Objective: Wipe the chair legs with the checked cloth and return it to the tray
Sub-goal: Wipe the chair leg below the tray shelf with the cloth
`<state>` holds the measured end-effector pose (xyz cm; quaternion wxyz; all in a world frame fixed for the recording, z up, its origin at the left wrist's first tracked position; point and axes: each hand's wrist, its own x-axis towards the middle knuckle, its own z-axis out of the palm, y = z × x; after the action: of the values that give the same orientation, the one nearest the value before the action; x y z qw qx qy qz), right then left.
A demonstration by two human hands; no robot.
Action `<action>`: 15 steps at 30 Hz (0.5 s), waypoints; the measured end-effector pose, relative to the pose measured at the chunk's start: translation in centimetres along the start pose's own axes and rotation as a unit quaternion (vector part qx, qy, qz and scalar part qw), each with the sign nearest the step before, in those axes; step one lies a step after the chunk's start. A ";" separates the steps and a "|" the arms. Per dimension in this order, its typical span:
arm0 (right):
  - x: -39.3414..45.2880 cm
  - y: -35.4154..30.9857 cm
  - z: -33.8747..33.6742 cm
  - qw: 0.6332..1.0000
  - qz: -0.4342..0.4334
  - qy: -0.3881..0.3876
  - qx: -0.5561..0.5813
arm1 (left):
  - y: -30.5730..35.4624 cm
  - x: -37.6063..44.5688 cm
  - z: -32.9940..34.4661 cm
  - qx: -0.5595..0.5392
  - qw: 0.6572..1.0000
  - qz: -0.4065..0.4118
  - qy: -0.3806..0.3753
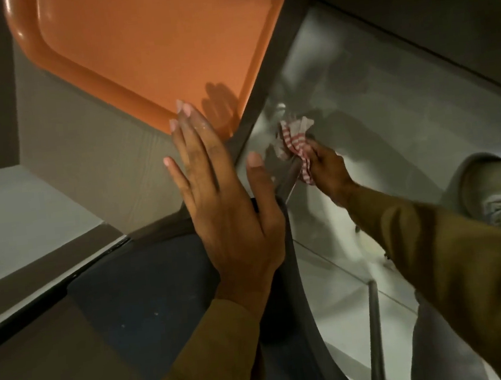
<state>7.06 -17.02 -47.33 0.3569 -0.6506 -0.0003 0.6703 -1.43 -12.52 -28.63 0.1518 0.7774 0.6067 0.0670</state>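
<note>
My right hand (329,170) reaches down toward the floor and grips the red-and-white checked cloth (295,146), which is wrapped against a grey metal chair leg (288,182) low beside the table edge. My left hand (228,198) rests flat with fingers spread on the chair's dark seat edge (283,279) and the table corner. The orange tray (150,45) lies on the table above my left hand, with nothing in it. A second chair leg (373,325) shows lower right.
The grey-brown table (84,151) fills the left and middle. A pale glossy tiled floor (371,84) lies to the right, with my grey shoe (491,195) on it. A dark wall base runs along the top right.
</note>
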 end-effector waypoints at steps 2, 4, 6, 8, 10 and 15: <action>1.1 -0.8 0.1 1.000 0.018 -0.001 0.010 | 0.0 0.1 0.0 -0.008 1.000 -0.004 -0.010; -0.6 -1.5 0.5 1.000 0.005 0.006 0.019 | 0.0 0.1 -0.2 -0.008 1.000 -0.008 -0.016; -4.7 -1.6 1.1 0.998 -0.020 -0.007 0.056 | 0.0 0.2 -0.3 -0.008 1.000 -0.011 -0.020; -9.9 -1.2 1.5 0.994 -0.055 -0.044 0.087 | 0.1 0.2 -0.3 -0.011 1.000 -0.012 -0.025; -13.8 -1.0 1.9 0.988 -0.110 -0.070 0.077 | 0.2 0.2 -0.3 -0.010 0.999 -0.016 -0.026; -11.4 0.7 3.1 0.988 -0.135 -0.011 0.080 | 0.0 0.3 -0.2 -0.008 1.000 -0.008 -0.027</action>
<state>2.88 -21.59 -37.26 0.4949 -0.6070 -0.0387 0.6206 -1.45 -12.23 -28.49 0.1744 0.7729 0.6081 0.0494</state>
